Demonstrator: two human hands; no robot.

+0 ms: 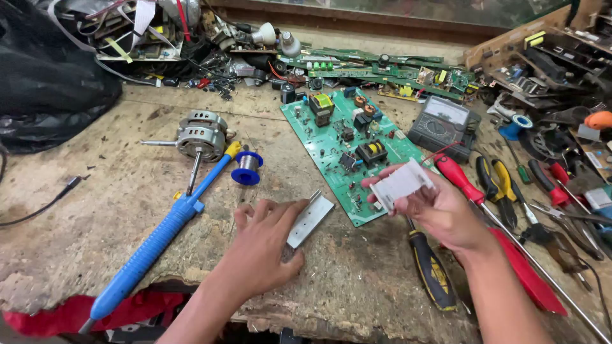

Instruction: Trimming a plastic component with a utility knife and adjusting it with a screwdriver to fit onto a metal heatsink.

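Hands at work over a worn wooden counter [357,280]. Left hand [264,245], at 6 o'clock of the frame, lies palm down with fingers pressed on a flat grey metal strip [310,220], which rests on the counter and points toward 1 o'clock; the near end of the strip is covered by the fingers. Right hand [440,210], at 3 o'clock of the left hand, is raised off the counter and pinches a small white rectangular piece [401,183] between thumb and fingers; what the piece is made of cannot be told from this view.

Green circuit board [347,150] lies flat at 12 o'clock of the strip, its near corner just beside the strip's far end. Blue desoldering pump [162,232] lies at 9 o'clock of the left hand, with a spool of solder wire [247,167] and a small electric motor [201,135] beyond it. Red-handled screwdriver [460,178] and a black-and-yellow-handled tool [432,271] lie beneath and beside the right hand. Analogue multimeter [444,121] sits at 1 o'clock of the board.
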